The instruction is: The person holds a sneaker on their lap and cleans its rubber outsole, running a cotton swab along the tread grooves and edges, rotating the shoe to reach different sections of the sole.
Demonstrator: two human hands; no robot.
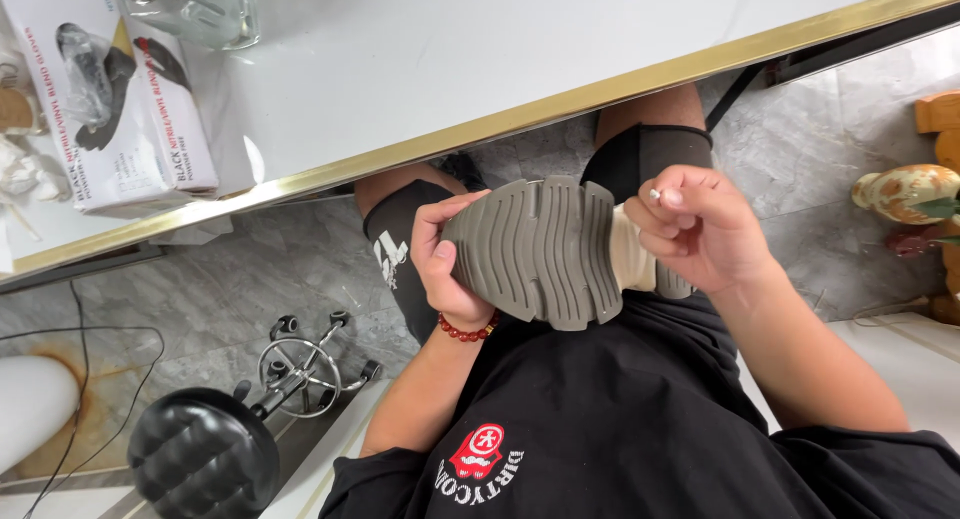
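A shoe with a grey ridged sole [540,249] and a cream upper is turned sole-up over my lap. My left hand [440,264] grips the toe end of the shoe, and a red bead bracelet circles that wrist. At the heel side, my right hand [695,229] is closed around the cream part and pinches a small white bit between thumb and forefinger. I sit in a black shirt and black shorts, knees under the table edge.
A white table with a gold edge [560,104] runs across the top. On it stand a box of black gloves [120,99] and a clear glass bottle [200,9]. A black stool [205,454] stands lower left on the grey marble floor. A ceramic figure [905,194] is at the right.
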